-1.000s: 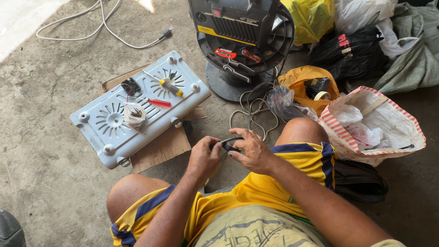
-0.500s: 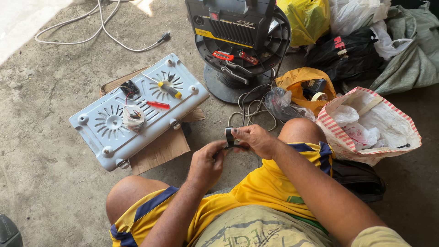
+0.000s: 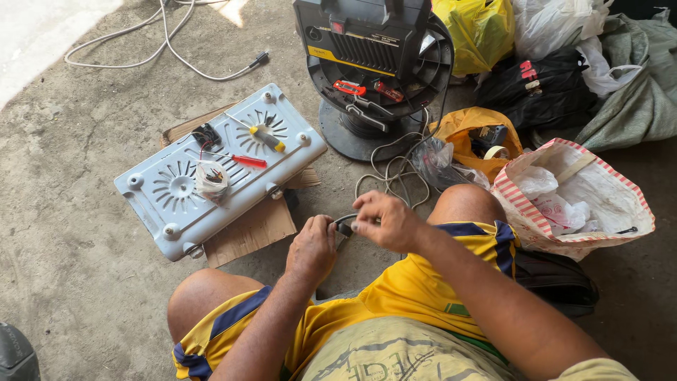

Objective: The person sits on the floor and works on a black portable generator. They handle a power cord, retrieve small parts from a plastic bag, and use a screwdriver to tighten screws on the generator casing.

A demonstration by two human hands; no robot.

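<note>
Black and small, the dark part with a thin cable (image 3: 343, 226) sits between my two hands, above the concrete floor (image 3: 77, 282) and between my knees. My left hand (image 3: 312, 247) is closed around its near end. My right hand (image 3: 381, 220) pinches the other end with the fingertips. Half a second ago my right hand was higher and the piece stood more upright; now both hands are lower and closer together, so I judge I am working on the joint itself. Pale grey metal stove base (image 3: 218, 166) lies upside down beside me, with a red-handled screwdriver (image 3: 243, 159) on it.
</note>
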